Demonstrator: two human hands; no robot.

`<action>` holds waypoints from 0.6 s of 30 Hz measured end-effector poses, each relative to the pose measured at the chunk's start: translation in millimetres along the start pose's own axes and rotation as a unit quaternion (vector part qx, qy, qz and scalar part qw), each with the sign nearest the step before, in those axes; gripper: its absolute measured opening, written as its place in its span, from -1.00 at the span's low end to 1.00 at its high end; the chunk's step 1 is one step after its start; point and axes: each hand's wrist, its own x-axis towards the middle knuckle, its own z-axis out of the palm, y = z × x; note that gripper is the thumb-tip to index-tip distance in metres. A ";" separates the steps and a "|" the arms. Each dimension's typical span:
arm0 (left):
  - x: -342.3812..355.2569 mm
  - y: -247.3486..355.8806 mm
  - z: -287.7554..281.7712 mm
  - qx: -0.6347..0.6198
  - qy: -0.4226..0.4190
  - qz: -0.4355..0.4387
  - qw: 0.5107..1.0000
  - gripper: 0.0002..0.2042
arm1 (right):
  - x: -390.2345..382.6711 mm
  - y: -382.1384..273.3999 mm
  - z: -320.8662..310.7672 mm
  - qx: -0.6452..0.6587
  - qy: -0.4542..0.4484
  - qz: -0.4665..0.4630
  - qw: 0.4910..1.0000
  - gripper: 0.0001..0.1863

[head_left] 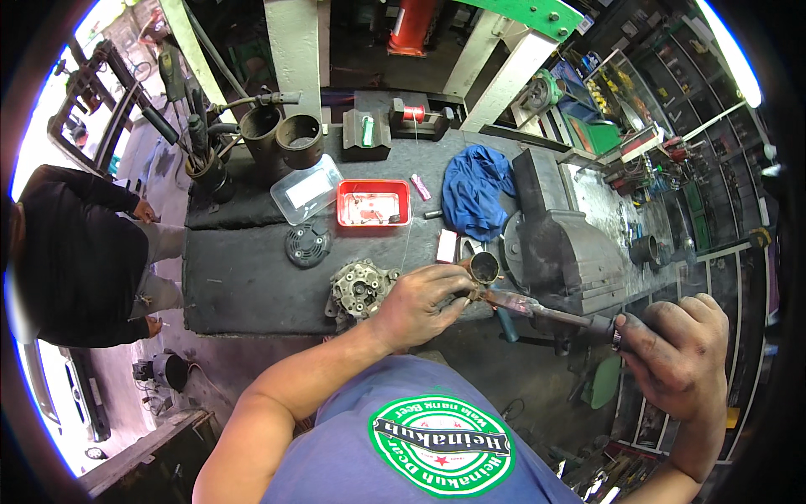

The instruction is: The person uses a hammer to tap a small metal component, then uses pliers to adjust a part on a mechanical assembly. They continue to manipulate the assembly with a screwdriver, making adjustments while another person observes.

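Right hand point(676, 353) closed round the handle of the soldering iron point(564, 318), bit point(510, 301) pointing between 9 and 10 o'clock. Left hand point(424, 307) at bit's end, fingers drawn in beside the metal cylinder point(484, 267), 11 o'clock from bit — grip hidden, cannot tell. Likeliest trouble: burnt fingers, if the iron's hot and slips forward. Blue cloth point(477, 189), towards 12, could scorch on a stray swing.

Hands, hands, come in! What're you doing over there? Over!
Left hand pinching small brown hollow metal cylinder. Right hand holding long grey metal-shafted tool, dark handle, tip near cylinder. Round grey metal housing close by left hand.
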 end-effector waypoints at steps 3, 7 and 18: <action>-0.4 0.7 -0.2 -0.001 0.003 0.003 1.000 -0.70 | 2.5 -1.5 -0.5 0.002 0.016 -0.004 1.000 -0.81; -0.9 2.7 -1.6 -0.004 -0.001 -0.009 1.000 -0.70 | 2.7 -2.0 -3.2 0.010 0.013 0.001 1.000 -0.78; 1.5 2.6 -3.3 0.004 -0.008 0.006 1.000 -0.70 | -0.9 0.0 -2.1 0.002 -0.009 0.007 1.000 -0.71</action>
